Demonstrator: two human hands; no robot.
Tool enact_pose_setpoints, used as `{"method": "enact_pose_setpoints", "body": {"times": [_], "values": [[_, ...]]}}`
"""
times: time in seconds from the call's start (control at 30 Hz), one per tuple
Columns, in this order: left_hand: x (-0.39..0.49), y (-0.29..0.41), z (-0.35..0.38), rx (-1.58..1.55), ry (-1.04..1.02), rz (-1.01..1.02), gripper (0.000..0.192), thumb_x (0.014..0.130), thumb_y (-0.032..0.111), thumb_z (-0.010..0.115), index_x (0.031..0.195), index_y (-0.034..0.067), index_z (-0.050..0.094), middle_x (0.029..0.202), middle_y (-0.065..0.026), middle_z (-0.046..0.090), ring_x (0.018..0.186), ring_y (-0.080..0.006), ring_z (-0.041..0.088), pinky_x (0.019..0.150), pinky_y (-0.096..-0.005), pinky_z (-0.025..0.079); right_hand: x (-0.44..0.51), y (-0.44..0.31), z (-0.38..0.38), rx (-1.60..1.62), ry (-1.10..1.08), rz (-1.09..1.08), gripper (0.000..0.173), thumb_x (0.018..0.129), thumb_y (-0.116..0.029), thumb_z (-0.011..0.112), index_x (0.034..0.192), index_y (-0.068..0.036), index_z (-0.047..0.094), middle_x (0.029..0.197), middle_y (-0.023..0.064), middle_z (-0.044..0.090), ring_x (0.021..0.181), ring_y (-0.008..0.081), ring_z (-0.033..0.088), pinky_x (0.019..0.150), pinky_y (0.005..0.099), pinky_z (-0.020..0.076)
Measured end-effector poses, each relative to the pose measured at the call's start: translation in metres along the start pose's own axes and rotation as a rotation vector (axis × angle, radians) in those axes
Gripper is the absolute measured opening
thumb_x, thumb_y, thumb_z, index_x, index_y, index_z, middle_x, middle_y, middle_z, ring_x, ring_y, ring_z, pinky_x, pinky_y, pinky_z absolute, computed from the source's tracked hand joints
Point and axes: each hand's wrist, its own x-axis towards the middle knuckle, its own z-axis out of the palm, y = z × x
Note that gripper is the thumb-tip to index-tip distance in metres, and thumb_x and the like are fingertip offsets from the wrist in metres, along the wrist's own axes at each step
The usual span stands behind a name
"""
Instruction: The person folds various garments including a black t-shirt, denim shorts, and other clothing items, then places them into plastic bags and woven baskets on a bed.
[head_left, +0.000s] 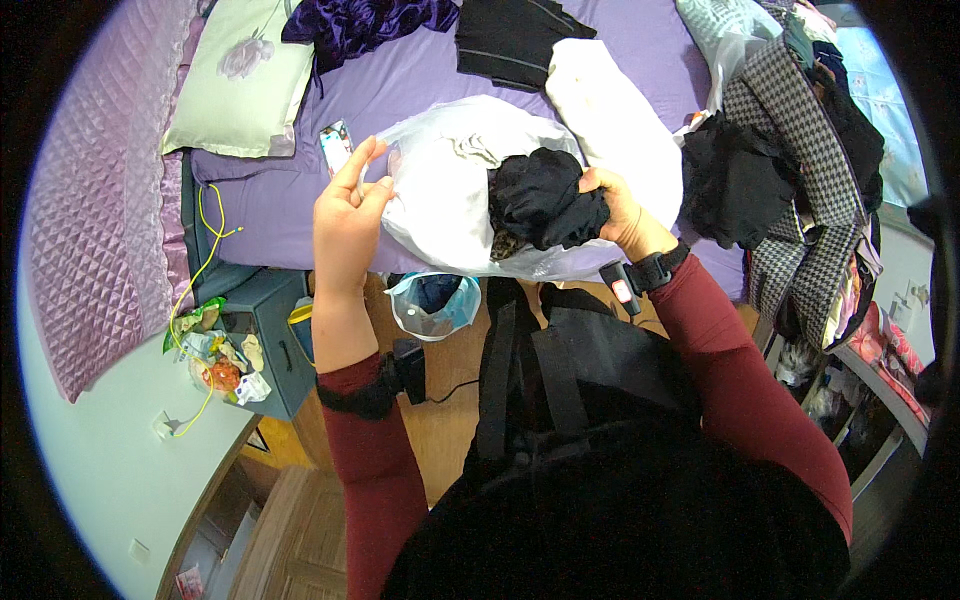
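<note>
My right hand (619, 208) grips a bunched black garment (551, 199) over a clear plastic bag (405, 142) on the bed. White cloth (439, 202) lies in the bag, and a dark patterned cloth (506, 244) shows beneath the black one. On the left, my left hand (352, 206) is raised at the bag's edge with its fingertips close together; whether they pinch the thin plastic is unclear. A phone (335, 146) lies on the bed just beyond this hand. Beside the bag, folded white fabric (615, 112) rests on the purple sheet.
Black folded clothes (510, 41) and purple velvet (367, 30) lie at the far side, with a pillow (240, 82) at left. A clothes pile with a houndstooth garment (806, 135) stands right. Below the bed edge are a lined bin (435, 319) and a grey nightstand (281, 352); a yellow cable (180, 300) hangs left.
</note>
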Motion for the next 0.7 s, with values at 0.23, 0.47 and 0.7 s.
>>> {"method": "enact_pose_setpoints", "body": {"times": [0.23, 0.47, 0.7], "values": [[-0.003, -0.004, 0.009, 0.059, 0.003, 0.029, 0.048, 0.089, 0.001, 0.059, 0.136, -0.003, 0.049, 0.129, -0.0090, 0.058, 0.093, -0.0075, 0.056, 0.087, -0.0233, 0.045, -0.032, -0.007, -0.006, -0.104, -0.021, -0.090, 0.047, 0.073, -0.005, 0.055, 0.118, 0.004, 0.056, 0.112, 0.0156, 0.065, 0.093, 0.0244, 0.067, 0.085, 0.0359, 0.0560], [-0.008, -0.006, 0.021, 0.104, -0.021, -0.039, 0.047, 0.089, 0.000, 0.060, 0.135, -0.001, 0.051, 0.130, -0.0081, 0.057, 0.094, -0.0071, 0.056, 0.082, -0.0223, 0.047, -0.041, -0.011, -0.001, -0.287, -0.063, -0.252, 0.045, 0.071, 0.002, 0.054, 0.116, 0.004, 0.057, 0.106, 0.0110, 0.065, 0.087, 0.0162, 0.067, 0.079, 0.0307, 0.0568], [-0.009, 0.001, 0.013, 0.025, 0.022, -0.094, 0.048, 0.088, 0.001, 0.060, 0.135, -0.001, 0.050, 0.121, -0.0057, 0.061, 0.076, -0.0060, 0.053, 0.072, -0.0207, 0.047, -0.035, -0.013, -0.004, -0.259, 0.001, -0.148, 0.044, 0.073, 0.002, 0.050, 0.116, 0.004, 0.058, 0.104, 0.0102, 0.066, 0.085, 0.0152, 0.066, 0.079, 0.0279, 0.0554]]}}
